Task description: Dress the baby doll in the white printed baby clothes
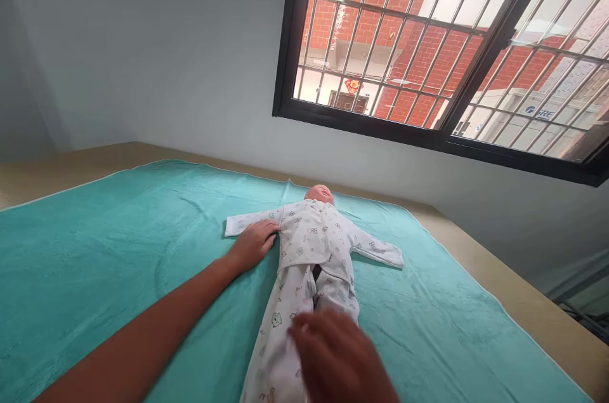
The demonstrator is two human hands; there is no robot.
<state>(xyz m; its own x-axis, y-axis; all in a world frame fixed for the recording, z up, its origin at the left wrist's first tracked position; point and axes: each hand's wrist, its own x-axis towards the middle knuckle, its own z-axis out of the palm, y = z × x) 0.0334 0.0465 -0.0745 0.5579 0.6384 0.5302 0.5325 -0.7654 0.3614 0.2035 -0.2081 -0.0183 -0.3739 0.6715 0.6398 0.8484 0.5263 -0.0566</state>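
Observation:
A baby doll (320,193) lies on its back, its head toward the wall. It is dressed in a white printed jacket (304,235) with both sleeves spread out. White printed trousers (280,320) cover its legs, and a small dark patch shows between jacket and trousers. My left hand (254,243) rests open beside the doll's chest, fingertips touching the jacket just below the sleeve. Over the trouser legs is my right hand (335,352), smeared by motion; whether it touches or holds the cloth cannot be told. The trouser ends run out of view at the bottom.
A turquoise blanket (118,251) with some creases lies under the doll on a tan surface (476,257). Behind it stands a grey wall (166,41) with a barred, dark-framed window (361,120). Dark items sit at the far right edge.

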